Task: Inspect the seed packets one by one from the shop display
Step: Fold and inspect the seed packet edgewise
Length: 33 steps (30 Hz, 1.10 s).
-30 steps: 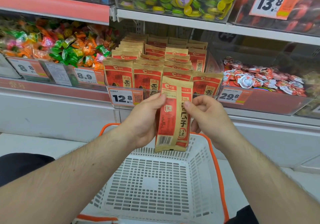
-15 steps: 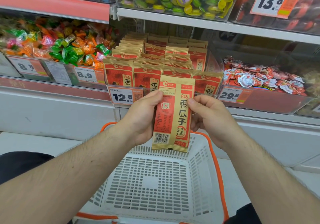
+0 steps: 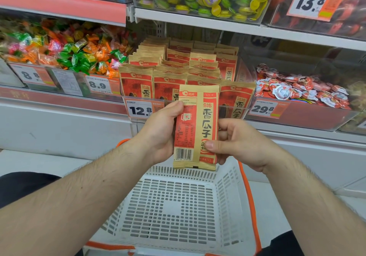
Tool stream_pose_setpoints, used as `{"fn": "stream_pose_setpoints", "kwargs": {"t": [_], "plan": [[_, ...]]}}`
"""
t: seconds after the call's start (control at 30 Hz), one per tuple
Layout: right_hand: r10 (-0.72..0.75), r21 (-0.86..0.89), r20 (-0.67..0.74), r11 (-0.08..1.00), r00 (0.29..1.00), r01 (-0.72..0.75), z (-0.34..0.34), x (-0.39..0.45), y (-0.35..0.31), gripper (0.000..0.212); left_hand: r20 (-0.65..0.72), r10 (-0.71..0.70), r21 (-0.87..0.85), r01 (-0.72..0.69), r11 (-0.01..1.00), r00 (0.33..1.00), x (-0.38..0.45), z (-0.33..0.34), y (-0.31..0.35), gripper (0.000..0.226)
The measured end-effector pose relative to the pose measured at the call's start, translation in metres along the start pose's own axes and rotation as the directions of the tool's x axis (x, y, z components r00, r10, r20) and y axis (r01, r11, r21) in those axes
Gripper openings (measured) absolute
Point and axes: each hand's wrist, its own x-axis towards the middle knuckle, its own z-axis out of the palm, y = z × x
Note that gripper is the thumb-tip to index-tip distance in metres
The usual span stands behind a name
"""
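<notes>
I hold one red and tan seed packet (image 3: pixel 195 129) upright in front of me, its back with the barcode facing me. My left hand (image 3: pixel 158 135) grips its left edge, thumb near the top. My right hand (image 3: pixel 237 142) pinches its lower right part, thumb across the front. Behind it, several more seed packets (image 3: pixel 170 73) stand in rows in a clear display bin (image 3: pixel 243 109) on the shelf.
A white perforated shopping basket (image 3: pixel 178 212) with an orange rim sits below my hands. A bin of wrapped candies (image 3: pixel 65 51) is to the left, a bin of small red-white snack cups (image 3: pixel 301 91) to the right. Price tags line the shelf edge; another shelf hangs above.
The packet has turned flatter toward me and come slightly lower. My right hand slid from its upper right edge down to the lower right part.
</notes>
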Motion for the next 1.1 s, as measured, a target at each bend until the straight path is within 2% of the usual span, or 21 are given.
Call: {"fn": "stream_pose_setpoints", "kwargs": {"t": [0.1,0.2,0.3,0.37,0.43,0.5,0.6,0.67,0.83,1.0,1.1], "plan": [[-0.016,-0.083,-0.095,0.997,0.995,0.008,0.003,-0.002,-0.005,0.026,-0.046,0.073,0.212,-0.062,0.975,0.996,0.001,-0.001,0.000,0.028],[-0.108,-0.367,-0.260,0.930,0.960,0.005,0.012,-0.002,-0.009,0.022,-0.059,0.164,0.382,-0.130,0.915,0.985,0.001,-0.002,-0.004,0.017],[-0.146,-0.516,-0.251,0.857,0.957,-0.005,0.020,-0.004,-0.009,0.034,-0.030,0.136,0.405,-0.112,0.908,0.990,0.000,-0.002,-0.008,0.038],[-0.160,-0.491,-0.201,0.870,0.966,0.042,0.019,-0.004,-0.009,0.045,-0.010,0.123,0.387,-0.109,0.916,0.992,0.000,-0.002,-0.008,0.035],[-0.219,-0.389,-0.208,0.913,0.953,0.125,0.016,-0.003,-0.008,0.037,0.040,0.095,0.381,-0.103,0.919,0.995,-0.001,-0.003,-0.006,0.028],[-0.275,-0.288,-0.274,0.938,0.921,0.194,0.015,-0.002,-0.009,0.025,0.115,0.070,0.391,-0.110,0.914,0.991,-0.002,-0.003,-0.006,0.030],[-0.312,-0.299,-0.324,0.929,0.893,0.216,0.018,0.000,-0.011,0.028,0.177,0.031,0.387,-0.098,0.917,0.984,-0.003,-0.002,-0.009,0.041],[-0.292,-0.248,-0.319,0.944,0.902,0.218,0.018,0.001,-0.011,0.033,0.195,0.000,0.365,-0.072,0.928,0.981,-0.003,-0.002,-0.010,0.044],[-0.221,-0.050,-0.273,0.975,0.936,0.216,0.017,-0.001,-0.013,0.029,0.233,-0.044,0.337,-0.038,0.941,0.972,-0.003,-0.002,-0.012,0.050],[-0.233,-0.075,-0.274,0.972,0.933,0.221,0.016,-0.002,-0.014,0.029,0.208,-0.043,0.335,-0.030,0.942,0.977,-0.002,0.000,-0.010,0.042],[-0.187,-0.171,-0.165,0.972,0.968,0.159,0.007,-0.007,-0.018,0.034,0.145,-0.015,0.286,-0.027,0.958,0.989,-0.002,-0.001,-0.007,0.036]]}}
